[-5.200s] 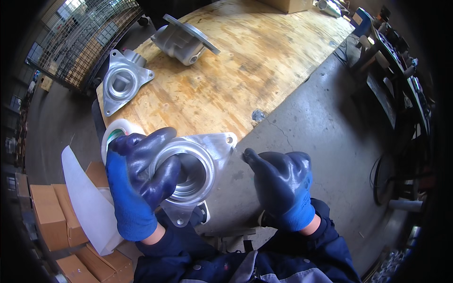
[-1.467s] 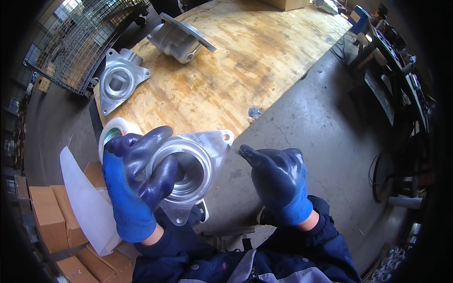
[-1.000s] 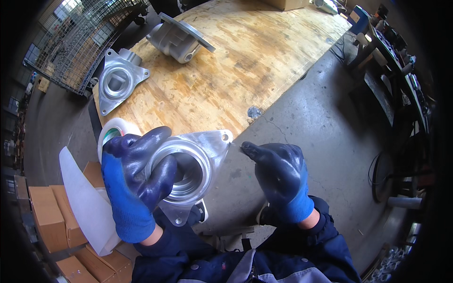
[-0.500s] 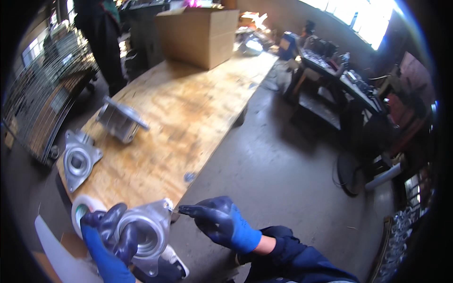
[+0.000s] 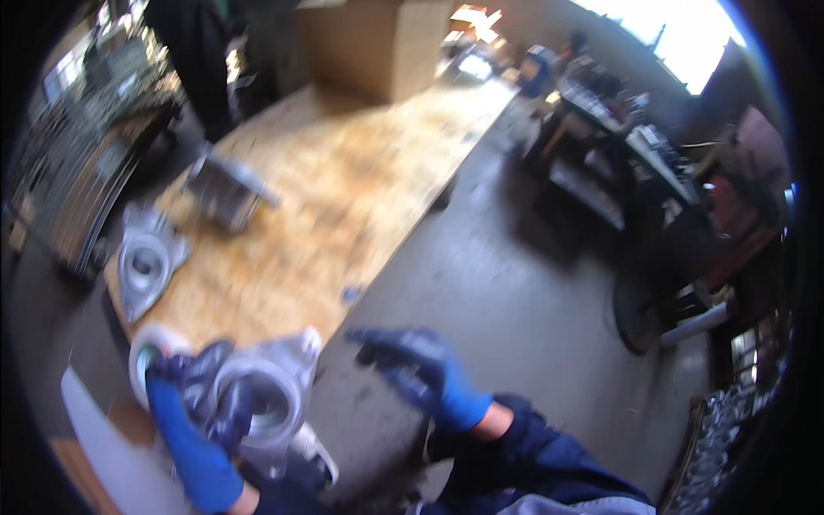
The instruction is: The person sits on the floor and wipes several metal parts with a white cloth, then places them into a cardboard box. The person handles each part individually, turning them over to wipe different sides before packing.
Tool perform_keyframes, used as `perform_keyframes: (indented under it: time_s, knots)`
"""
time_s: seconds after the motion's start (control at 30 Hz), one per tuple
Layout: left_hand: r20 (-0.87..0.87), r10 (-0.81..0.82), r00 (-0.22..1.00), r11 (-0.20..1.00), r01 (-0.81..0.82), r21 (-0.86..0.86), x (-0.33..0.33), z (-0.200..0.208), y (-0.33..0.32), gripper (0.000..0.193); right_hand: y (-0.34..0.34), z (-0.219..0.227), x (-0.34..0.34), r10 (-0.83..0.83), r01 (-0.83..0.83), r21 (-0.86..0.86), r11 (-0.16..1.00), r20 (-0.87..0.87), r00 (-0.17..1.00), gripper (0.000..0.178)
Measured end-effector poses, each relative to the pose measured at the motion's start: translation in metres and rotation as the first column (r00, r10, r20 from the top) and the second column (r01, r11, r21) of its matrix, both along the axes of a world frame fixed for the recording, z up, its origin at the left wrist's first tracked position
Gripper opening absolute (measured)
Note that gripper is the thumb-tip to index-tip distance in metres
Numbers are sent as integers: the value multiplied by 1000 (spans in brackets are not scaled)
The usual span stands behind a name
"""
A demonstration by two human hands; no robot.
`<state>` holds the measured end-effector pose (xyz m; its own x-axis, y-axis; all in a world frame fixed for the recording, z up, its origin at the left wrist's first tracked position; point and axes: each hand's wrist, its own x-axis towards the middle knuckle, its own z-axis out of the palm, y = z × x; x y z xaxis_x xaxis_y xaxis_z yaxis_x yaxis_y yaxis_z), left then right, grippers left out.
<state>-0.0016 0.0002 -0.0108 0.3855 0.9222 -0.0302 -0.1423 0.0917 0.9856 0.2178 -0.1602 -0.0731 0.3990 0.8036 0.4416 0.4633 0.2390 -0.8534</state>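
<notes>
A silver metal flange casting (image 5: 290, 360) with a large round bore is gripped by my left hand (image 5: 183, 429). That hand wears a blue glove with a dark coated palm, its fingers behind the rim and one digit in the bore. My right hand (image 5: 419, 373), gloved alike, hovers just right of the casting's upper corner, apart from it. Its fingers are stretched out and smeared by motion; I see nothing held in them. A white roll of tape (image 5: 142, 360) sits at the table's near corner, beside my left hand.
On the plywood table (image 5: 360, 189) lie a similar casting (image 5: 146, 264) at the left edge and a boxier one (image 5: 227, 189) behind it. A cardboard box (image 5: 352, 51) stands farther back. A wire cart (image 5: 94, 172) and a standing person (image 5: 193, 60) are beyond; a cluttered bench (image 5: 601, 120) is right.
My right hand has drawn away rightward from the casting's corner, and its fingers have spread. The left hand still holds the casting. The view has shifted slightly and blurred.
</notes>
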Motion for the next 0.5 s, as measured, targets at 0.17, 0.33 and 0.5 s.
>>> perform_keyframes:
  time_s: [0.17,0.33,0.5]
  knots:
    - [-395,46,918,833,183,522,-7,-4,-6,52,5,3,-5,-33,34,-14,999,74,997,45]
    - [-628,228,744,583,412,700,-4,10,3,43,4,-2,-2,12,-9,-31,999,92,996,43]
    - [-564,202,800,639,328,695,5,8,-3,39,13,-1,1,-25,24,9,1000,199,980,41]
